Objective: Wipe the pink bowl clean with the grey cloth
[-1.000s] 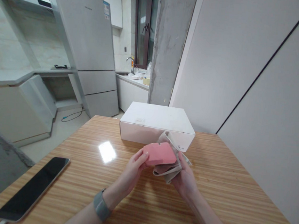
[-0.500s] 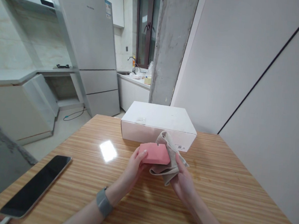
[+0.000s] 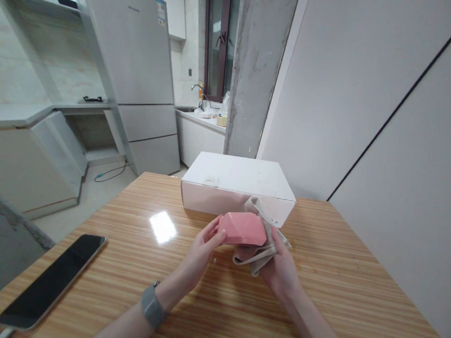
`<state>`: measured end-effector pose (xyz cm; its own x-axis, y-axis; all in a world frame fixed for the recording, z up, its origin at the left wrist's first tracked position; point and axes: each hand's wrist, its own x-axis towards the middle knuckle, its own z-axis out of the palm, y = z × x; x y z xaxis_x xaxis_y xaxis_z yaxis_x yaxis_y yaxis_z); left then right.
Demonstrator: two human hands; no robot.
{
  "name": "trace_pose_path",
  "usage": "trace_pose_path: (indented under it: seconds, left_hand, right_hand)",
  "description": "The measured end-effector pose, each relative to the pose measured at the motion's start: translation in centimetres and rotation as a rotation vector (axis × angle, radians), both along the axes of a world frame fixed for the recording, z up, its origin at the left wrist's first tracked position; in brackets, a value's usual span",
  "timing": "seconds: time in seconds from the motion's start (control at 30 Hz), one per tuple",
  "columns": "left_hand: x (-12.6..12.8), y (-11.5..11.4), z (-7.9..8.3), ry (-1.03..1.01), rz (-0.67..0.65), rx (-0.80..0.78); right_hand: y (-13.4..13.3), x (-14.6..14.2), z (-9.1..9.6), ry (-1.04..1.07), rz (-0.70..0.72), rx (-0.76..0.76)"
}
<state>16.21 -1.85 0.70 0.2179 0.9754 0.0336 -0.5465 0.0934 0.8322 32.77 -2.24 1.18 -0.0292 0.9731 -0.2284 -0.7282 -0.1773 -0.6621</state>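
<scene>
Pink case point(image 3: 243, 229) in grip of left hand point(image 3: 203, 247), grey cloth point(image 3: 264, 252) in grip of right hand point(image 3: 283, 269), fridge lettering point(image 3: 133, 9) illegible.

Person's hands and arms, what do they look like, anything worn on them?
The left hand and right hand are gloveless, with no sleeves in view. A wide, plain grey band is worn at the left wrist, a small dark piece at its edge.

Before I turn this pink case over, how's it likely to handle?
The pink case is probably stiff, as its edges look unbent. It may be slippery, since its top looks smooth and shiny. It's likely fairly light, with the left hand gripping just one end, though the cloth may be supporting the other.
</scene>
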Motion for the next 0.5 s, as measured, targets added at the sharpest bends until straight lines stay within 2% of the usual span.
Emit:
trace_pose_path:
  seconds: [0.1, 0.27, 0.5]
  left_hand:
    - [0.11, -0.27, -0.20, -0.006, -0.025, 0.077]
    - [0.24, -0.36, -0.75, -0.090, -0.167, -0.021]
    - [0.04, -0.04, -0.60, -0.013, -0.006, -0.041]
  right_hand:
    - [-0.13, -0.33, 0.08, 0.010, 0.002, 0.032]
    - [-0.50, -0.68, -0.25, -0.010, 0.048, 0.050]
    - [-0.72, -0.68, -0.14, -0.048, 0.024, 0.052]
